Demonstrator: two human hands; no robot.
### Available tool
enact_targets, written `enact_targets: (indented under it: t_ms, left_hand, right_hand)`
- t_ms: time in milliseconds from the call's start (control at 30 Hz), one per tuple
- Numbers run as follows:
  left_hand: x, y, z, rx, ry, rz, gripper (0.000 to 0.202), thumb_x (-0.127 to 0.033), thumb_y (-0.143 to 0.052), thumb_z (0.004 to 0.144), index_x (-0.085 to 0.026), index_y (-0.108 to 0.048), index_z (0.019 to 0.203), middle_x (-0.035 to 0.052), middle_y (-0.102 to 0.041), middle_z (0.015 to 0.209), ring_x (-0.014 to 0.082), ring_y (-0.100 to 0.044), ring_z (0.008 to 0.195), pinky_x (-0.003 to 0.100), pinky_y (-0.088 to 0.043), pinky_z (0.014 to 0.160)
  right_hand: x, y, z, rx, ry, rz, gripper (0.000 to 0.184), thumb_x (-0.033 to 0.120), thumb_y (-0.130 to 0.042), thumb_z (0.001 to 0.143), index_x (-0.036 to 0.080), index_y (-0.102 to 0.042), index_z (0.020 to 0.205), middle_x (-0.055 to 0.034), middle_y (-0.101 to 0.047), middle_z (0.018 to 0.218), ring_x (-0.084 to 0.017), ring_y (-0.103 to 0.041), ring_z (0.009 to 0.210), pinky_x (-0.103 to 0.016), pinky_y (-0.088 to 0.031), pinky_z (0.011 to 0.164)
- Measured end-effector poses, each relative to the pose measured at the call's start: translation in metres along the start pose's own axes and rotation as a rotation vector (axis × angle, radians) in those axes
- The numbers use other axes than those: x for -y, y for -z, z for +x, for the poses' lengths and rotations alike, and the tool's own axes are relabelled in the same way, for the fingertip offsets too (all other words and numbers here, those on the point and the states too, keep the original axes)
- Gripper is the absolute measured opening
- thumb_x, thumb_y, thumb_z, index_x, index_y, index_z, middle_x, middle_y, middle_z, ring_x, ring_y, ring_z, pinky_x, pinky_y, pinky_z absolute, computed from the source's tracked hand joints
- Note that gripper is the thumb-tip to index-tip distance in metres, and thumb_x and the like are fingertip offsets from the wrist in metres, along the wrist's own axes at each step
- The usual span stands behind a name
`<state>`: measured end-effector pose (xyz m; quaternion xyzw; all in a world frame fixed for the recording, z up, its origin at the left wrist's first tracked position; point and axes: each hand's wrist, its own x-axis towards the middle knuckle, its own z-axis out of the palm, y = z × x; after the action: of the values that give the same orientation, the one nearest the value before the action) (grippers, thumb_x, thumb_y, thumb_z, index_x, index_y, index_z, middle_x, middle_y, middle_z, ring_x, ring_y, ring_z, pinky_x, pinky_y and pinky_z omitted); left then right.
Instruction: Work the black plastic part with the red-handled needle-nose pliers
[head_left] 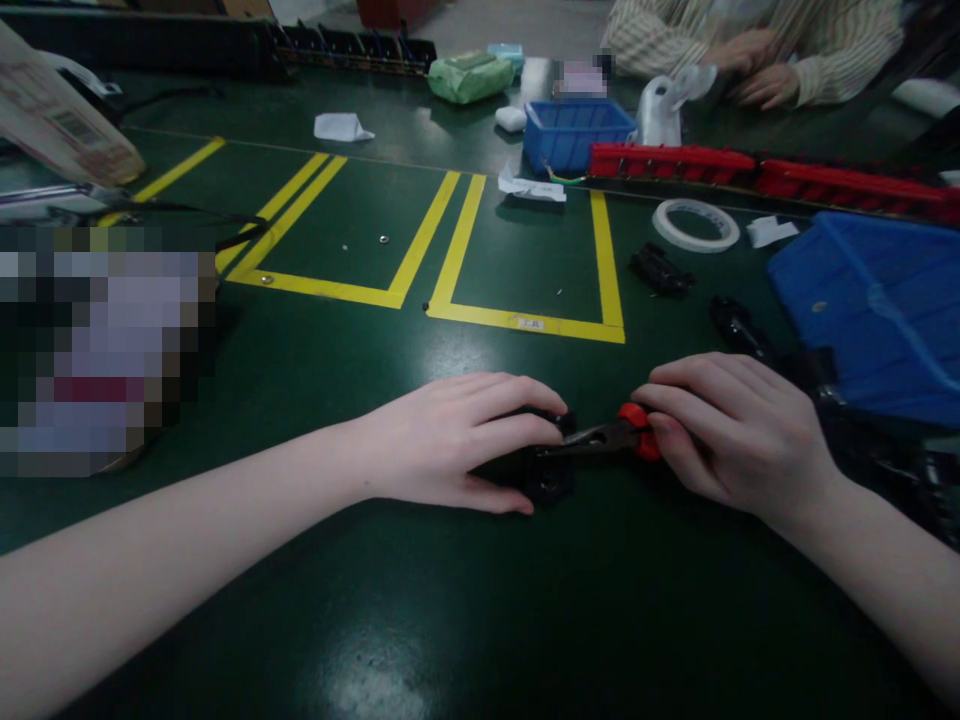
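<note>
My right hand [731, 430] is closed around the red handles of a pair of pliers [600, 437]. The jaws point left and reach a small black part [551, 480] on the green table. Over that black part lies my left hand [465, 440], its fingers and thumb curled about the part's edges and holding it. Much of the part is hidden under the fingers, so its kind is unclear. Whether the jaws grip a piece of it cannot be made out.
More black parts [661, 270] lie to the right, near a tilted blue bin [877, 310] and a tape roll [696, 225]. Yellow tape lines [525, 322] mark the table [337, 620]. Farther back are a blue bin [566, 140], red strips [675, 162] and another person's hands [765, 80].
</note>
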<state>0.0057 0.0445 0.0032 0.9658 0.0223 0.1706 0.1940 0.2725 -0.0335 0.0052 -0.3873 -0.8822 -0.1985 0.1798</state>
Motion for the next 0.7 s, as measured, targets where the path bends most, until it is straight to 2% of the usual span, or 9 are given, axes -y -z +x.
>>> enact_targets:
  t_ms: [67,167,467,700]
  left_hand:
    - [0.0,-0.0004,-0.0007,-0.01,-0.026,0.013,0.033,-0.032,-0.064,0.087,-0.009,-0.059,0.111,0.0156,-0.059,0.123,0.0251,-0.054,0.119,0.036,-0.048,0.099]
    - [0.0009,-0.0018,-0.0013,0.0,-0.035,0.019,0.027,-0.03,-0.057,0.091,-0.012,-0.058,0.111,0.0134,-0.061,0.122,0.0238,-0.053,0.123,0.035,-0.049,0.099]
    - [-0.0006,-0.0005,0.0012,0.037,-0.017,0.011,0.022,-0.026,-0.06,0.089,-0.011,-0.059,0.106,0.0149,-0.06,0.123,0.0259,-0.052,0.123,0.036,-0.05,0.098]
    - [-0.0009,0.0011,0.0024,0.047,0.024,-0.028,0.022,-0.026,-0.059,0.089,-0.012,-0.058,0.106,0.0137,-0.061,0.122,0.0251,-0.052,0.123,0.036,-0.049,0.098]
  right_hand:
    - [-0.0004,-0.0003,-0.0003,0.0,-0.001,0.007,0.01,0.014,-0.056,0.081,0.008,-0.062,0.086,-0.0135,-0.063,0.083,-0.022,-0.058,0.074,-0.035,-0.047,0.061]
    - [-0.0008,-0.0006,-0.0004,0.0,-0.006,0.015,0.009,0.014,-0.056,0.082,0.008,-0.062,0.086,-0.0133,-0.063,0.083,-0.022,-0.058,0.074,-0.034,-0.047,0.061]
    - [-0.0016,0.0003,-0.0025,-0.017,-0.056,0.025,0.009,0.015,-0.056,0.083,0.01,-0.061,0.088,-0.0115,-0.064,0.083,-0.021,-0.06,0.073,-0.034,-0.045,0.06]
    - [0.0007,0.0022,-0.0019,0.02,-0.092,0.0,0.007,0.015,-0.054,0.084,0.013,-0.059,0.088,-0.0103,-0.063,0.082,-0.02,-0.058,0.071,-0.033,-0.043,0.057]
